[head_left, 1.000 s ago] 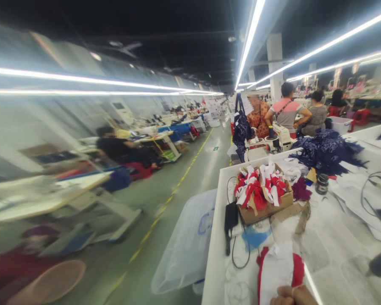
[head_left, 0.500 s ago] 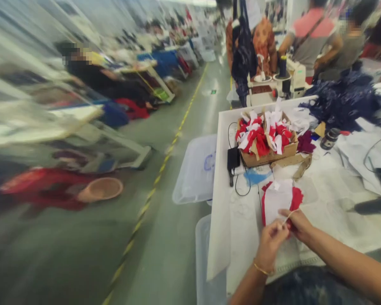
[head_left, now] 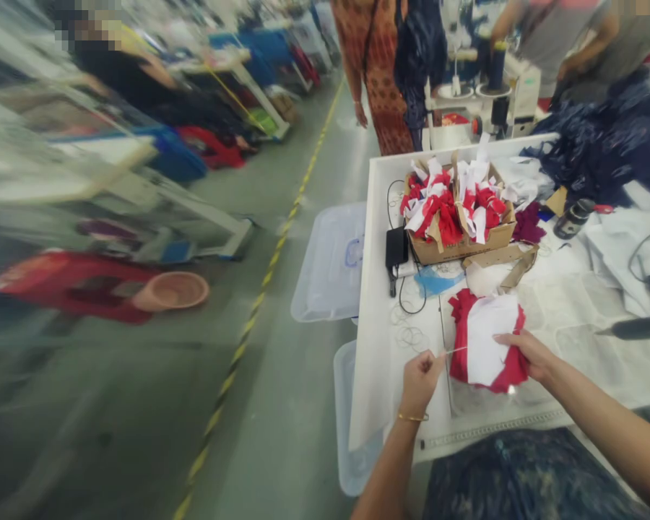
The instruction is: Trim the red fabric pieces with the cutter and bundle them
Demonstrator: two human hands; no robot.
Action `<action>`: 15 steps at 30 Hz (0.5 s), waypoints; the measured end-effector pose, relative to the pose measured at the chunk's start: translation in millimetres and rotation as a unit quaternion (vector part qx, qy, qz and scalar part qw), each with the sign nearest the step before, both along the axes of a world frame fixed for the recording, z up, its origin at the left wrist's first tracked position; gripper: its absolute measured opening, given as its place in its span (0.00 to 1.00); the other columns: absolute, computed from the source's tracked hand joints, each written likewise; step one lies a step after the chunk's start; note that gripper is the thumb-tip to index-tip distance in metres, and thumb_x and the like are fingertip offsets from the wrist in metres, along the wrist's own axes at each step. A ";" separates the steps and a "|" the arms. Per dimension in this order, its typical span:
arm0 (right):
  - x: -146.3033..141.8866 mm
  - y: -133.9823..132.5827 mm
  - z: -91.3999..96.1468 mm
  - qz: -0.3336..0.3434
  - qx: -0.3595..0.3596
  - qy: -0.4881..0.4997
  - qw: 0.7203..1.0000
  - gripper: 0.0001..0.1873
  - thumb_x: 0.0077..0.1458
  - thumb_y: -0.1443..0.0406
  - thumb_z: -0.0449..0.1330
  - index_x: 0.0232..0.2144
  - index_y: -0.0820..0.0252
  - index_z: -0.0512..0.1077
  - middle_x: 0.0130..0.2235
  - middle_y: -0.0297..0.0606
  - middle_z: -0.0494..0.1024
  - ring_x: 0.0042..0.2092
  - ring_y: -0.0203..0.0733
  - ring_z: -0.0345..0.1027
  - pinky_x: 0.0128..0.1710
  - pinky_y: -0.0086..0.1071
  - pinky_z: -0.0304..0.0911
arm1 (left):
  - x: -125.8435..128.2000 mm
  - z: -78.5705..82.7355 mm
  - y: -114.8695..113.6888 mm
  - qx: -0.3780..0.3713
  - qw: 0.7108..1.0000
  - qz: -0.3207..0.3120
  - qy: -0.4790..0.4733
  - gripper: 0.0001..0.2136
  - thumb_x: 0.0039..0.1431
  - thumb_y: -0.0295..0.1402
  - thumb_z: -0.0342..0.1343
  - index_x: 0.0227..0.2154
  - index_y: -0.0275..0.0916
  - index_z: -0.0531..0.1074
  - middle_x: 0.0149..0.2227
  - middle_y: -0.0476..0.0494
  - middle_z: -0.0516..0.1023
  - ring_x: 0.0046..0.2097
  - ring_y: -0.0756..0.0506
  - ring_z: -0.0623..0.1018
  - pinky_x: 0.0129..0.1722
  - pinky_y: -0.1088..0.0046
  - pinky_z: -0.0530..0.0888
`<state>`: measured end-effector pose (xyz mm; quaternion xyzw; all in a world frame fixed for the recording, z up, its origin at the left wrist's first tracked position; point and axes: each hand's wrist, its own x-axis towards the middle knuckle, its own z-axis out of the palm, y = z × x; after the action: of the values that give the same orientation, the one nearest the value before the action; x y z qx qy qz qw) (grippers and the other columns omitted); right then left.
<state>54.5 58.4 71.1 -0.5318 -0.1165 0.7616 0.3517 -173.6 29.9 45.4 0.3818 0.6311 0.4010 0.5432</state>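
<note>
A bundle of red fabric pieces with a white piece on top (head_left: 484, 339) lies on the near part of the white table. My right hand (head_left: 528, 354) grips its right edge, thumb on the white piece and the other fingers mostly hidden beneath. My left hand (head_left: 422, 375), a gold bracelet at its wrist, is closed just left of the bundle. From its fingertips a thin pale string (head_left: 455, 351) stretches straight to the bundle's left side. Whether the string loops round the bundle cannot be made out.
Beyond the bundle stands a cardboard box (head_left: 455, 253) of red and white scraps. A black power adapter (head_left: 396, 247) with cable lies left of it. At right are a dark jar (head_left: 573, 219), a black pointed tool (head_left: 636, 328) and navy cloth (head_left: 601, 148). A raised board (head_left: 362, 325) edges the table's left.
My left hand has moved left from the bundle, drawing the string out straight. My right hand has shifted to the bundle's right edge. A person in patterned clothing has moved left beyond the table.
</note>
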 end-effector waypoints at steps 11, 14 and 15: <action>-5.8 -9.6 9.8 0.108 0.008 0.037 0.993 0.34 0.32 0.66 0.75 0.45 0.65 0.73 0.43 0.48 0.81 0.42 0.50 0.77 0.45 0.40 0.73 | 7.3 -3.5 15.7 0.027 0.995 0.028 -0.087 0.17 0.40 0.40 0.68 0.16 0.36 0.66 0.23 0.50 0.69 0.30 0.51 0.68 0.36 0.75 0.68; -4.3 -10.0 8.4 0.109 0.012 0.033 0.993 0.37 0.31 0.66 0.75 0.47 0.64 0.71 0.44 0.48 0.80 0.44 0.52 0.76 0.48 0.44 0.71 | 16.8 -14.5 0.5 -0.020 0.988 0.072 -0.133 0.16 0.44 0.44 0.66 0.30 0.37 0.74 0.35 0.44 0.77 0.40 0.45 0.75 0.45 0.69 0.72; -3.4 -10.4 8.4 0.108 0.012 0.030 0.994 0.37 0.31 0.66 0.75 0.47 0.64 0.70 0.44 0.48 0.80 0.44 0.53 0.76 0.48 0.44 0.71 | 20.1 -17.0 -4.1 -0.040 0.984 0.078 -0.153 0.19 0.47 0.47 0.64 0.35 0.37 0.75 0.38 0.41 0.78 0.42 0.43 0.77 0.46 0.65 0.73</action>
<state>51.1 47.9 79.5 -0.4887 -0.1720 0.8091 0.2773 -153.5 25.9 28.4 0.2429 0.5839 0.4703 0.6155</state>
